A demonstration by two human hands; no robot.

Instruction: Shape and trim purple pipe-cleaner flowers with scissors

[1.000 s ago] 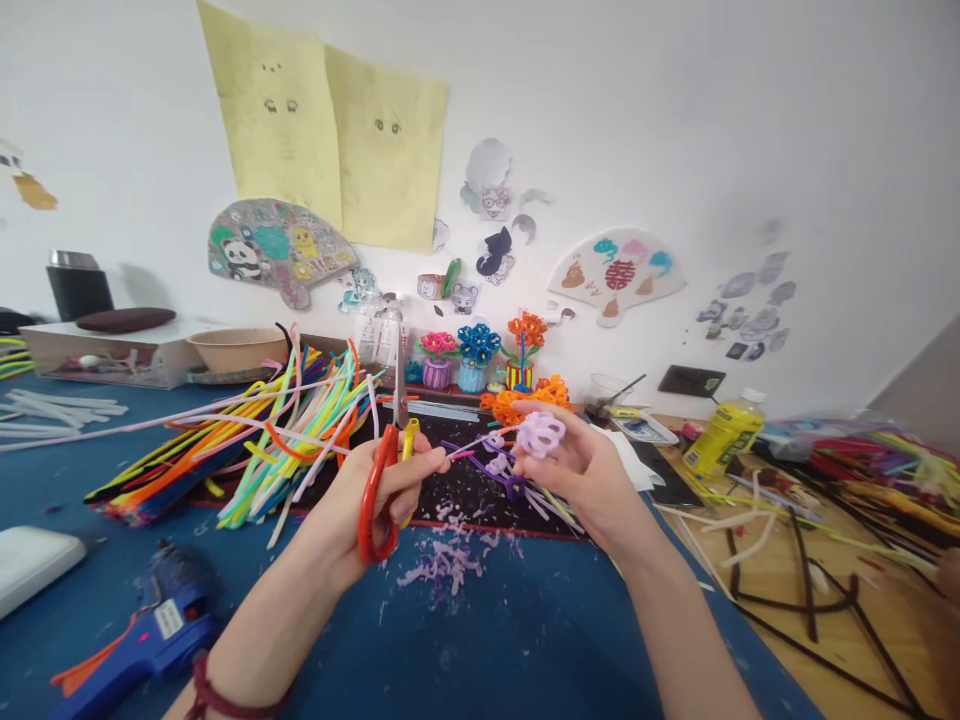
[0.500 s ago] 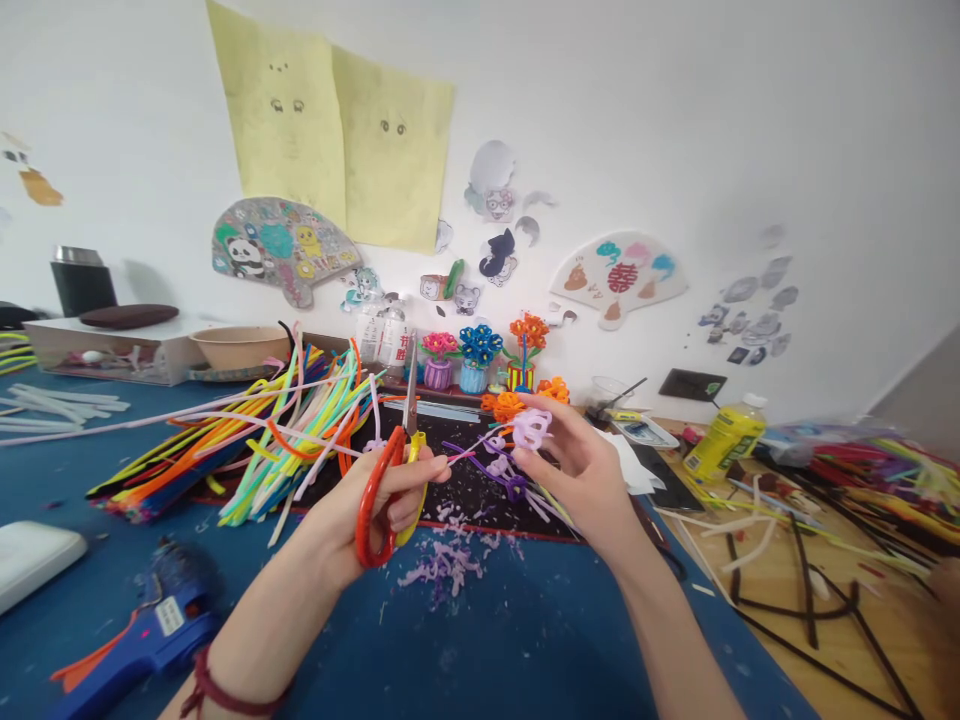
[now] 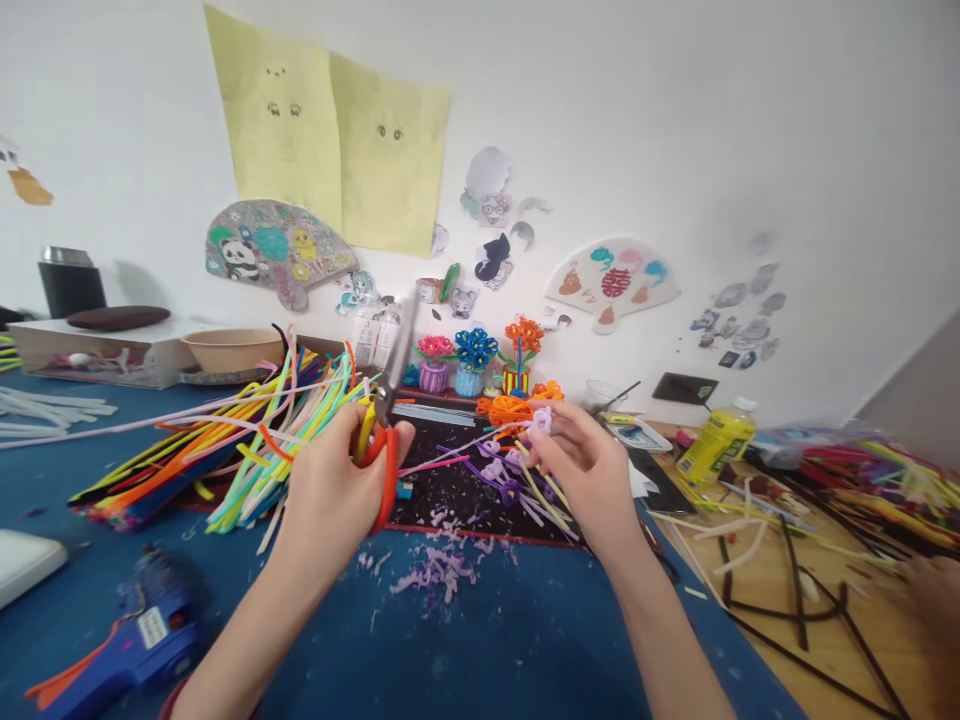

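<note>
My left hand (image 3: 341, 480) is closed around scissors (image 3: 390, 395) with red and yellow handles, their blades pointing up. Between the fingertips of my right hand (image 3: 585, 455) is a light purple pipe-cleaner flower (image 3: 541, 420) made of loops. Below that hand, purple pipe-cleaner flowers (image 3: 510, 490) with stems lie on a dark mat (image 3: 439, 500). Orange pipe-cleaner flowers (image 3: 506, 410) lie just behind. Purple clippings (image 3: 435, 575) are scattered at the mat's front edge.
A large bundle of coloured pipe cleaners (image 3: 247, 440) lies left, with a blue glue gun (image 3: 146, 630) in front. Small potted flowers (image 3: 472, 365) stand at the back. A yellow bottle (image 3: 716, 440) stands right. Another person's hand (image 3: 934, 590) shows at the right edge.
The scissors have turned in my left hand, which has moved left and up, away from the pink strip it was pinching. My right hand still holds the flower, now drawn in smaller between the fingers.
</note>
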